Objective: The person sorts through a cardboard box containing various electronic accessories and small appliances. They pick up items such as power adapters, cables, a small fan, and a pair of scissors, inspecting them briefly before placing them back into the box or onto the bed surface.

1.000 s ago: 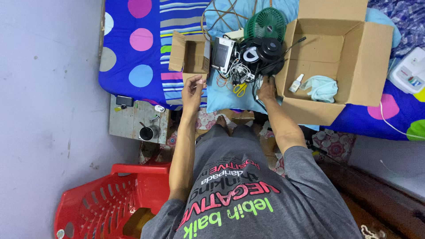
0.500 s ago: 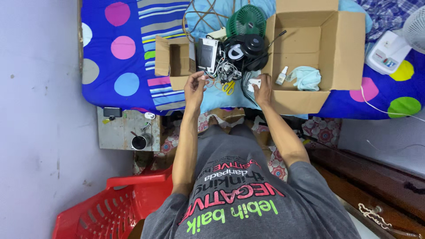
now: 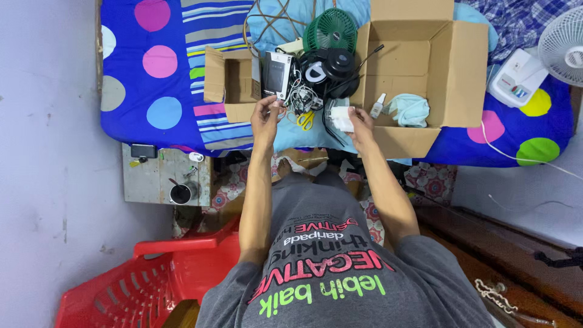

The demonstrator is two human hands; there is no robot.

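Note:
My right hand (image 3: 362, 126) holds a small white charger block (image 3: 342, 119) just in front of the large open cardboard box (image 3: 464, 73). My left hand (image 3: 265, 117) is raised beside the small open cardboard box (image 3: 228, 76), fingertips pinched on something tiny near a black and white packet (image 3: 276, 74). Between the hands lies a heap of tangled cables (image 3: 300, 97), yellow scissors (image 3: 305, 119), black headphones (image 3: 331, 67) and a green fan (image 3: 331, 30).
A small bottle (image 3: 378, 106) and a light blue cloth (image 3: 407, 109) lie in the large box. A white device (image 3: 516, 78) and white fan (image 3: 562, 45) sit at right on the spotted mattress (image 3: 152, 67). A red basket (image 3: 139, 285) and low stand (image 3: 161, 176) are at left.
My right hand has lifted the white charger block off the heap and turned it toward me. My left hand moved closer to the packet. The view shifted left.

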